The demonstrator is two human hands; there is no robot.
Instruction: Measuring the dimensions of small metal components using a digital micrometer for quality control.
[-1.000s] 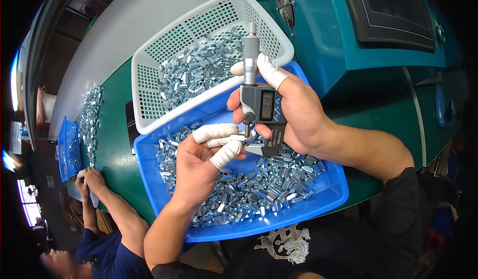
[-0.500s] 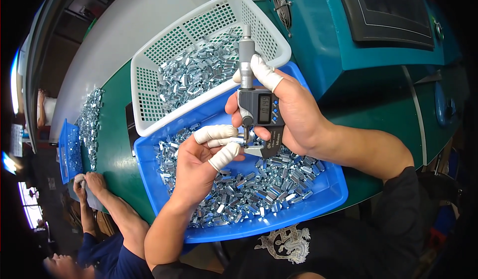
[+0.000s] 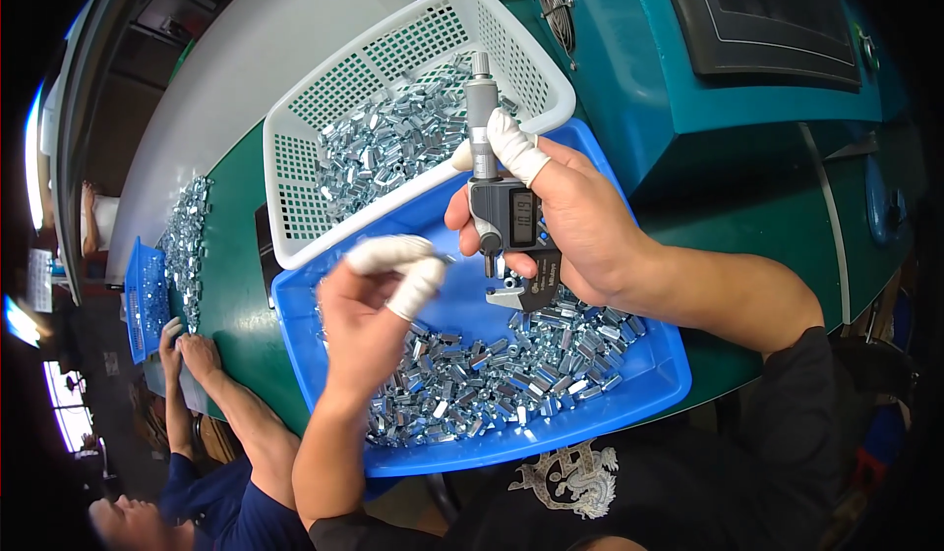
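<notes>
My right hand [image 3: 590, 232] grips a digital micrometer [image 3: 486, 202] upright, thumb and forefinger at its grey barrel. Nothing sits in the micrometer's jaws. To the left, my left hand [image 3: 364, 310] is closed in a pinch, with a small silver metal piece [image 3: 446, 258] showing at its fingertips; motion blurs it. White finger covers wrap several of my fingertips. Both hands are above a blue tray [image 3: 295, 354] holding many shiny hex metal pieces [image 3: 536, 379], like long nuts. Behind it, a white perforated basket [image 3: 282, 192] contains more of the same kind.
A teal machine [image 3: 629, 89] with a dark screen [image 3: 777, 15] stands at the right on the green table [image 3: 231, 286]. At the left, a co-worker's hands [image 3: 187, 349] are beside a pile of metal pieces [image 3: 187, 246] and a small blue basket [image 3: 134, 300].
My left hand has drawn back left from the micrometer, taking the metal piece out of its jaws. The right hand still holds the micrometer in nearly the same place.
</notes>
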